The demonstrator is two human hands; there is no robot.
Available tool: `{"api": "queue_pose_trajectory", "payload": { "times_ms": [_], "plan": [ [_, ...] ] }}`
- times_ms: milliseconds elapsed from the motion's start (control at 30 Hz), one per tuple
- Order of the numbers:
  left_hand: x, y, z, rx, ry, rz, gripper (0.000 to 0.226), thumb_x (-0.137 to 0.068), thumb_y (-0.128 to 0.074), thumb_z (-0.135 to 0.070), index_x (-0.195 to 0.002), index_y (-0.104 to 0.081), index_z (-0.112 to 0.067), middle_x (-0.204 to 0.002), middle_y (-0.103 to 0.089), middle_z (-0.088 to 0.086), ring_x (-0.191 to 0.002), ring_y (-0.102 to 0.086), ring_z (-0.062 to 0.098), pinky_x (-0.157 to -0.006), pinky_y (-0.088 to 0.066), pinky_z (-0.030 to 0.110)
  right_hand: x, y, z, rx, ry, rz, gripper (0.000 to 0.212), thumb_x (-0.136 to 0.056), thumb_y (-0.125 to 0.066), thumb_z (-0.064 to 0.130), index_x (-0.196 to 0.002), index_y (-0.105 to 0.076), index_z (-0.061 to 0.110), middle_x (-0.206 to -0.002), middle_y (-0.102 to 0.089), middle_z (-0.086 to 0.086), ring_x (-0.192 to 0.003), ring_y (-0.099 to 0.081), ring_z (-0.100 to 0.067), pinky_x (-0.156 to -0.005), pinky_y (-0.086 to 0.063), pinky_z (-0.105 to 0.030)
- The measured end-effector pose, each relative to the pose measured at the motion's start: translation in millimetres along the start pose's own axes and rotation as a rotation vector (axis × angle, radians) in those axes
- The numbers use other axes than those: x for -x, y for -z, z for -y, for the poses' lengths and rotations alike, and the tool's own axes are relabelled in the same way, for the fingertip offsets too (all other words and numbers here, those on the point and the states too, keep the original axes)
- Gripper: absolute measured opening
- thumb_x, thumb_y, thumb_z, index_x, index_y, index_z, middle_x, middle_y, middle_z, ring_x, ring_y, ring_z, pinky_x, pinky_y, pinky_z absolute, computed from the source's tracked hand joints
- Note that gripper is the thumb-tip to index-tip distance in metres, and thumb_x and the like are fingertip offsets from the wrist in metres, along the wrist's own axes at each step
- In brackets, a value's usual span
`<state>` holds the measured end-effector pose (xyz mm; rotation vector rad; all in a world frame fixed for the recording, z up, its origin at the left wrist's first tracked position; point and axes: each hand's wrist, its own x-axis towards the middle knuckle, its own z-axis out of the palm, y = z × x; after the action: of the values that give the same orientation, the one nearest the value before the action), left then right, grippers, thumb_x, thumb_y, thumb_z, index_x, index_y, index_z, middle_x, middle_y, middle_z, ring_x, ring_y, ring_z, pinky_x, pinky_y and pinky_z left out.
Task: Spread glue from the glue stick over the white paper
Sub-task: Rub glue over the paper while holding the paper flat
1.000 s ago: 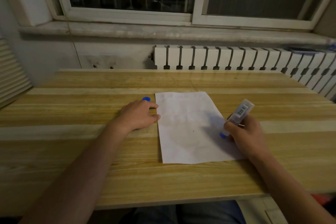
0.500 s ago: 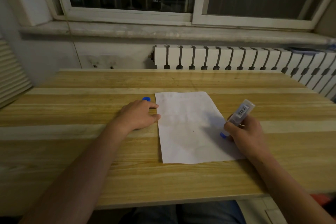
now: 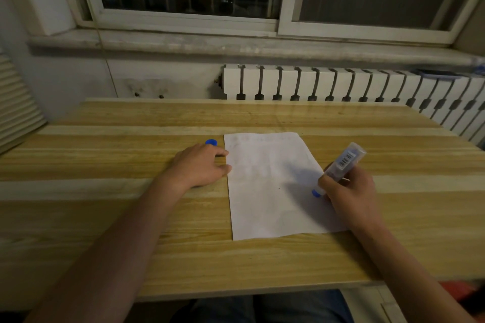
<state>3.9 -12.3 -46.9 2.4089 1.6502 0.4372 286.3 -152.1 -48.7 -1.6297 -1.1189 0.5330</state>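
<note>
A white paper (image 3: 270, 186) lies flat on the wooden table (image 3: 131, 217). My right hand (image 3: 349, 191) is shut on the glue stick (image 3: 341, 165), a clear tube with a barcode label, tilted with its blue tip (image 3: 315, 193) down on the paper near the right edge. My left hand (image 3: 202, 165) rests palm down on the table at the paper's left edge, fingertips touching that edge. The blue cap (image 3: 211, 142) sits on the table just beyond my left hand.
A white radiator (image 3: 341, 84) runs along the wall behind the table, under a window sill (image 3: 236, 44). The table's front edge is close to my body. A slatted panel (image 3: 15, 113) stands at the far left.
The glue stick's tip has shifted slightly along the right part of the paper. My left hand has stayed in place.
</note>
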Motion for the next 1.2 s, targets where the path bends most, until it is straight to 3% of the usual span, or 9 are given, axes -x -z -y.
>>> {"api": "queue_pose_trajectory", "payload": {
  "times_ms": [133, 233, 367, 533, 633, 800, 1067, 1200],
  "plan": [
    [0.7, 0.3, 0.3, 0.004, -0.002, 0.001, 0.051, -0.085, -0.057, -0.058, -0.133, -0.056, -0.040, -0.078, -0.047, -0.014, -0.088, -0.054, 0.013, -0.081, -0.048, 0.036, 7.1, -19.1, 8.0, -0.046, 0.035, 0.060, 0.025, -0.062, -0.067, 0.029, -0.085, -0.067, 0.018, -0.072, -0.073, 0.001, -0.065, -0.070, -0.021, -0.059, -0.060, -0.043],
    [0.7, 0.8, -0.1, 0.002, -0.004, -0.001, 0.051, -0.085, -0.057, -0.058, -0.132, -0.057, -0.040, -0.077, -0.046, -0.013, -0.083, -0.051, 0.012, -0.077, -0.047, 0.035, 18.5, -35.3, 17.1, -0.073, 0.057, 0.156, 0.026, -0.063, -0.067, 0.031, -0.086, -0.066, 0.019, -0.074, -0.073, 0.008, -0.064, -0.069, -0.014, -0.057, -0.058, -0.036],
    [1.3, 2.2, -1.4, 0.009, 0.014, -0.003, 0.052, -0.084, -0.058, -0.058, -0.133, -0.057, -0.039, -0.091, -0.062, -0.006, -0.085, -0.052, 0.013, -0.077, -0.046, 0.035, 35.8, -55.0, 33.8, -0.074, 0.108, 0.265, 0.028, -0.064, -0.065, 0.034, -0.086, -0.066, 0.017, -0.076, -0.071, 0.005, -0.067, -0.068, -0.012, -0.057, -0.056, -0.027],
    [3.1, 4.3, -4.5, 0.002, 0.005, 0.001, 0.054, -0.085, -0.060, -0.058, -0.134, -0.057, -0.037, -0.093, -0.059, -0.008, -0.098, -0.059, 0.017, -0.082, -0.049, 0.037, 48.5, -76.1, 47.8, -0.095, 0.127, 0.365, 0.025, -0.068, -0.067, 0.027, -0.088, -0.065, 0.012, -0.079, -0.069, -0.002, -0.074, -0.068, -0.020, -0.062, -0.058, -0.035],
    [4.2, 5.1, -4.2, -0.002, 0.000, 0.004, 0.054, -0.086, -0.060, -0.058, -0.135, -0.056, -0.036, -0.111, -0.065, -0.004, -0.103, -0.059, 0.019, -0.086, -0.050, 0.041, 52.4, -83.6, 48.9, -0.076, 0.128, 0.395, 0.020, -0.071, -0.070, 0.025, -0.089, -0.064, 0.017, -0.081, -0.069, 0.000, -0.075, -0.067, -0.018, -0.062, -0.059, -0.037],
    [5.4, 6.3, -5.8, 0.006, -0.002, 0.012, 0.053, -0.086, -0.060, -0.055, -0.135, -0.056, -0.035, -0.107, -0.067, 0.001, -0.097, -0.060, 0.021, -0.083, -0.050, 0.040, 54.9, -89.9, 49.0, -0.065, 0.154, 0.417, 0.020, -0.070, -0.069, 0.029, -0.087, -0.062, 0.023, -0.080, -0.068, 0.005, -0.076, -0.066, -0.008, -0.060, -0.059, -0.029],
    [6.2, 7.3, -6.4, 0.011, 0.004, 0.011, 0.052, -0.086, -0.061, -0.055, -0.134, -0.057, -0.035, -0.107, -0.066, 0.000, -0.098, -0.058, 0.019, -0.082, -0.049, 0.038, 58.9, -90.6, 46.4, -0.037, 0.175, 0.407, 0.020, -0.074, -0.071, 0.026, -0.090, -0.061, 0.020, -0.081, -0.067, 0.003, -0.082, -0.065, -0.009, -0.063, -0.060, -0.035],
    [6.3, 6.5, -5.6, 0.003, 0.009, 0.009, 0.054, -0.085, -0.060, -0.057, -0.135, -0.056, -0.036, -0.117, -0.065, -0.003, -0.104, -0.058, 0.019, -0.085, -0.048, 0.038, 58.1, -88.7, 45.8, -0.041, 0.162, 0.387, 0.021, -0.071, -0.071, 0.027, -0.087, -0.061, 0.017, -0.078, -0.066, 0.001, -0.078, -0.064, -0.011, -0.059, -0.057, -0.034]
  ]
}}
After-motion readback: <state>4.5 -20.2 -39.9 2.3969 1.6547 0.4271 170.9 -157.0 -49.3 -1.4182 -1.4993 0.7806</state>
